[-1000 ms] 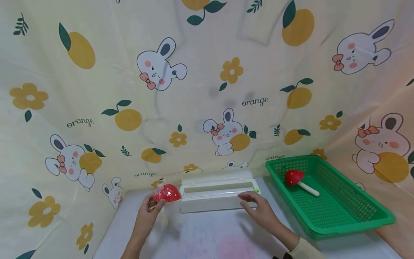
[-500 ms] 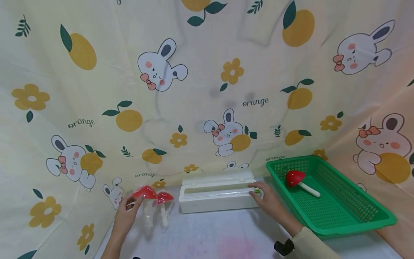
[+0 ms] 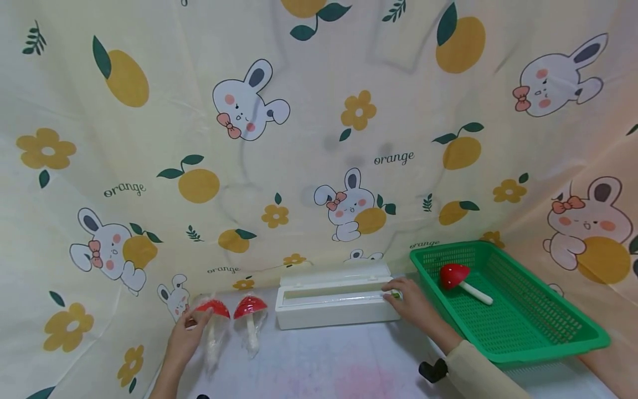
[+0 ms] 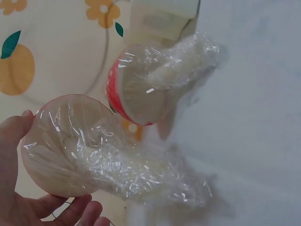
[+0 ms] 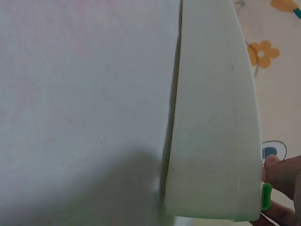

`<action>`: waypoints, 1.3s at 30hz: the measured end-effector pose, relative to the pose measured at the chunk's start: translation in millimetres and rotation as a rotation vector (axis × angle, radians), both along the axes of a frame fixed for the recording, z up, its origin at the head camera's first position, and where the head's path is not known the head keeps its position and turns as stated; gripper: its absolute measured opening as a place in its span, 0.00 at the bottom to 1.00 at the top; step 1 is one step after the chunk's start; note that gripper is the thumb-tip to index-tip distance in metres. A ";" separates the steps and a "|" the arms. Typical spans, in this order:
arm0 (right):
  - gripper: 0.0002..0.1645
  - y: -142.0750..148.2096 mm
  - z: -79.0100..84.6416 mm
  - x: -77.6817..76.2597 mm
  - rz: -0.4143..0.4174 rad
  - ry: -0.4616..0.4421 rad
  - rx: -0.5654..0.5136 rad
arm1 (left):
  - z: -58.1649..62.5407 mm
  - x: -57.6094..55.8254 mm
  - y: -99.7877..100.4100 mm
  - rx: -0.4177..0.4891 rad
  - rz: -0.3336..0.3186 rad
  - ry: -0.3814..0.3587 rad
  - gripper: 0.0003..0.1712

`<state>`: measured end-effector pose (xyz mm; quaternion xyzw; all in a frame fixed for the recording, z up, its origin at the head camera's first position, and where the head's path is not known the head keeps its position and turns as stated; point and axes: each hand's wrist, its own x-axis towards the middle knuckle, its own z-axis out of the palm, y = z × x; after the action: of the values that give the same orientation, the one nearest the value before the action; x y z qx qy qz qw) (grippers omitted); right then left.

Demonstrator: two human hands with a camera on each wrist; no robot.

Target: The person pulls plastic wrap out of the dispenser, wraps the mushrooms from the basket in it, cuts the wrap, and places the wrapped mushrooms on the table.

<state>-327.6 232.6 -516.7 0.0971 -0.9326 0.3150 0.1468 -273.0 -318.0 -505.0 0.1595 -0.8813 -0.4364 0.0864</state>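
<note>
Two film-wrapped toy mushrooms now stood apart, left of the cling-film dispenser (image 3: 334, 318). The left hand (image 3: 182, 341), pinching the cap of the outer mushroom (image 3: 212, 328), had drawn it farther from the dispenser, clear of the inner mushroom (image 3: 251, 323) that it had overlapped. The right hand (image 3: 413, 306) had come to the dispenser's right end, thumb and finger gripping its green slider (image 5: 266, 196). One seemingly unwrapped mushroom (image 3: 455, 276) lay in the green basket (image 3: 528, 318) right of the dispenser. Wrapped pieces were apparently being set aside, leaving that one to wrap.
</note>
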 end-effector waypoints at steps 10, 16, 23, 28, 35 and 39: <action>0.08 -6.2 2.9 -5.7 -0.037 -0.028 0.083 | -17.2 -8.4 -4.8 -0.021 -0.010 0.016 0.60; 0.05 -8.5 6.8 -5.3 -0.041 -0.049 0.048 | -23.7 -11.9 -3.9 -0.013 -0.028 -0.054 0.64; 0.03 -11.9 8.4 -6.3 -0.056 -0.084 -0.004 | -26.2 -14.1 -0.8 -0.015 -0.007 -0.148 0.69; 0.03 -12.1 9.1 -8.2 -0.065 -0.083 -0.027 | -21.6 -14.2 0.6 -0.076 -0.018 -0.065 0.64; 0.03 -12.1 7.9 -6.9 -0.081 -0.045 -0.043 | -14.1 -14.4 9.8 -0.201 0.032 0.004 0.54; 0.03 -12.6 6.4 -7.6 -0.101 -0.016 -0.046 | -5.3 -14.8 28.8 -0.271 0.073 0.094 0.44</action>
<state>-335.2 220.0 -510.4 0.0442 -0.9300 0.3293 0.1572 -287.8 -289.2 -510.3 0.1578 -0.9207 -0.3170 0.1640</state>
